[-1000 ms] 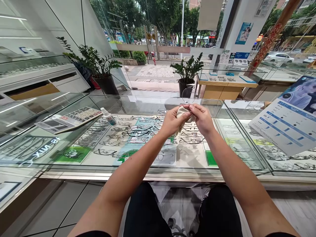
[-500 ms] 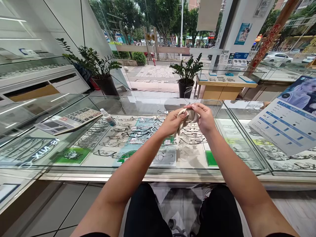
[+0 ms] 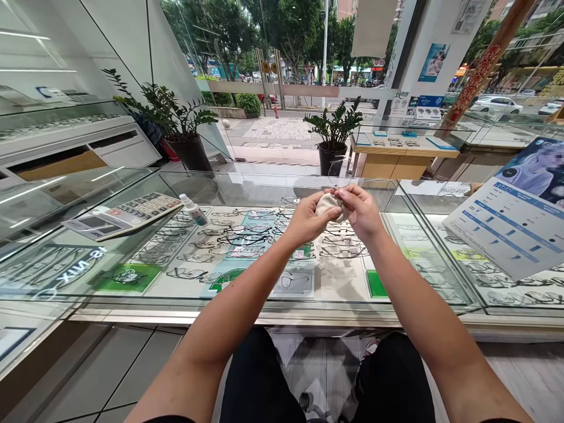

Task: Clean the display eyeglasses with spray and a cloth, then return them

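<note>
Cloth [image 3: 331, 203], bunched, above glass counter [image 3: 220, 288].
Left hand [image 3: 308, 220], right hand [image 3: 363, 211] clamped on it; wire-rimmed lens [image 3: 337, 173] points up; long axis hidden.

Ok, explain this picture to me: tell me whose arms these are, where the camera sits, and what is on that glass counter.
No machine here: these are a person's two bare arms, seen from a camera worn on their head, looking forward and down. The left hand and right hand meet above a glass counter, and both pinch a bunched pale cloth; what it wraps is hard to make out. On the glass are a calculator, a small spray bottle and, at the right, a printed chart. Under the glass lie rows of eyeglass frames.
</note>
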`<state>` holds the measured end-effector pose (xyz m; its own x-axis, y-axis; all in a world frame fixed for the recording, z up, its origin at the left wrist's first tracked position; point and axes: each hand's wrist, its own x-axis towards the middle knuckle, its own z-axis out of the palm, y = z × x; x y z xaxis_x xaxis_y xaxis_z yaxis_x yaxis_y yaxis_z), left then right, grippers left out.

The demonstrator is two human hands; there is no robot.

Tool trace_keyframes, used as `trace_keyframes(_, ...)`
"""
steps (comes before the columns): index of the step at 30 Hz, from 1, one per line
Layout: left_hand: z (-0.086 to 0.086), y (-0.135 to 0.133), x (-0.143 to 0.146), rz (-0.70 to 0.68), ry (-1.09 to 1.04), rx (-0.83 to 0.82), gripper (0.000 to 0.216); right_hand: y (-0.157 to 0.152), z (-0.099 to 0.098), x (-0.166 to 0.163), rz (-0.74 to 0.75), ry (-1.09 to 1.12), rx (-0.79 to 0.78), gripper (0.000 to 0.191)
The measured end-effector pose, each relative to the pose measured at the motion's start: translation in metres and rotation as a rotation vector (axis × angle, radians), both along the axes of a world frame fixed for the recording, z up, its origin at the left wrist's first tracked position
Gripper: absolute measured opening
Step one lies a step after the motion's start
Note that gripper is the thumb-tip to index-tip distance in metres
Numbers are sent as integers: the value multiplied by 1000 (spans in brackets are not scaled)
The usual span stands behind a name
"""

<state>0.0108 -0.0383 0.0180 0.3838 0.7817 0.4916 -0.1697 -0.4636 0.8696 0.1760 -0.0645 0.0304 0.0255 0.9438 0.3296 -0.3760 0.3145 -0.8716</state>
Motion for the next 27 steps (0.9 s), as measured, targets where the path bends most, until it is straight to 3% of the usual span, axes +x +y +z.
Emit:
trace_keyframes(6,1,-2,1,56,-19,-29,67,2,-3,0,-22,-52,30,45)
trace_keyframes(15,3,-1,-2,47,25,63,68,-1,2,1,36,18,22,43)
trace_keyframes(23,9,-1,-8,-135,152,61,66,3,0,7,-2,19,-15,40)
trace_keyframes(27,9,-3,-9,-144,153,64,61,4,0,8,-1,16,-23,41)
